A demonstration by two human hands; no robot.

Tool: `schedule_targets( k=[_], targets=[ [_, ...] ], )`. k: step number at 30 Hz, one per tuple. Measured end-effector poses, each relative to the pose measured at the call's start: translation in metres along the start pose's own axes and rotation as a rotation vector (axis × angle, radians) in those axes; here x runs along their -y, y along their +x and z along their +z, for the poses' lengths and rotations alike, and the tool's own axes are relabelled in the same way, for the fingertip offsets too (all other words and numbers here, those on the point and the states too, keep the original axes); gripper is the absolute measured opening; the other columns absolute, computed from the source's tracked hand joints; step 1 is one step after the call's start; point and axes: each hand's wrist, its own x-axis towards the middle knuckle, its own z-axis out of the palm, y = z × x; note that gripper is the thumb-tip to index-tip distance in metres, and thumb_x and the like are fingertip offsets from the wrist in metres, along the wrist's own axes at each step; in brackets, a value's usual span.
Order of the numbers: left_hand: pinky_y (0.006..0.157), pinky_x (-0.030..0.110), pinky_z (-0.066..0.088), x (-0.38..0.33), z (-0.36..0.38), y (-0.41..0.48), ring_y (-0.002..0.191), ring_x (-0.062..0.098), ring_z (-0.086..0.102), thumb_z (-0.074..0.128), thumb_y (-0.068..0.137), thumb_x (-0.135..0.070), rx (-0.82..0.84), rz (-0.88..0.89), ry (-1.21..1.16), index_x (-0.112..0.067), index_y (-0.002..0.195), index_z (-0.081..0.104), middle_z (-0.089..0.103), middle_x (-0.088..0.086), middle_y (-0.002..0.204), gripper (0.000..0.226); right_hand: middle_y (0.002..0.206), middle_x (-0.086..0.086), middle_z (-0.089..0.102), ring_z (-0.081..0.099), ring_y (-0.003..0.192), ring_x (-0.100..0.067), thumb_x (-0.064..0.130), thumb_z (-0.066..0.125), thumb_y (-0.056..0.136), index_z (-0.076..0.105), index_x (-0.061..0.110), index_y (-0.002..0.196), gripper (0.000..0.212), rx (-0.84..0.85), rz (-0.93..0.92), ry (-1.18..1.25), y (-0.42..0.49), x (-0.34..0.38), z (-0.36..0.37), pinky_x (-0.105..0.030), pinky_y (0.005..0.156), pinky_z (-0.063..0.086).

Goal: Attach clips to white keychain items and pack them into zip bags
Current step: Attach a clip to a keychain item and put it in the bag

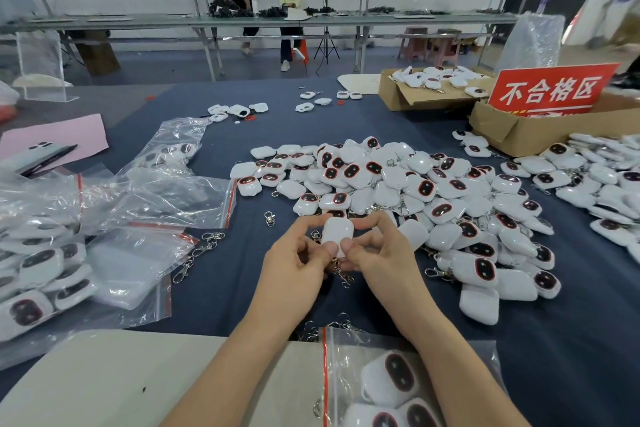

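Both hands meet at the centre of the frame, over the dark blue tablecloth (239, 291). The left hand (298, 262) and the right hand (379, 253) pinch one white keychain item (337, 230) between thumbs and curled fingers, with its plain back turned up. A metal clip (341, 272) dangles below it between the palms, and I cannot tell whether it is hooked on.

Just behind the hands, and spreading to the centre right, lies a large pile of keychain items (398, 184), many showing a dark oval ringed in red. Loose clips (204, 248) lie left of the left hand, and a single clip (269, 218) sits apart, above and to the right of them. Zip bags (166, 194) with red seal strips cover the left side — some are filled, some flat.

At the bottom edge a filled zip bag (349, 357) is partly hidden by the right forearm. Cardboard boxes (408, 97) and a red sign (550, 88) stand in the upper right.
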Motion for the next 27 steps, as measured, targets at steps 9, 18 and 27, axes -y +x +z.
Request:
schedule_targets(
  k=[9,18,27],
  targets=[
    [0.073,0.047,0.06,0.0016,-0.0008,0.0004,0.06,0.02,0.066,0.06,0.1,-0.017,-0.019,-0.011,-0.021,-0.045,0.09,0.066,0.068,0.011,0.066,0.03,0.059,0.005,0.062,0.065,0.056,-0.012,0.003,0.061,0.097,0.055,0.02,0.085,0.021,-0.002,-0.033,-0.024,-0.001,0.0025,0.0007,-0.052,0.082,0.058],
    [0.067,0.042,0.06,0.0064,0.0015,0.0011,0.065,0.025,0.068,0.06,0.099,-0.015,-0.052,0.01,0.047,-0.034,0.088,0.06,0.071,0.004,0.071,0.021,0.089,-0.012,0.07,0.071,0.071,-0.013,0.002,0.062,0.096,0.057,0.018,0.079,0.024,-0.003,-0.031,0.07,0.0015,-0.0003,0.004,-0.028,0.067,0.059],
    [0.073,0.057,0.057,0.0052,0.0027,-0.0004,0.073,0.037,0.063,0.059,0.097,-0.017,-0.071,0.032,0.087,-0.032,0.089,0.059,0.07,0.002,0.074,0.016,0.09,-0.005,0.068,0.07,0.073,-0.011,0.008,0.064,0.096,0.061,0.029,0.068,0.034,0.001,-0.012,0.033,0.0001,0.0018,0.0045,-0.036,0.076,0.063]
  ],
)
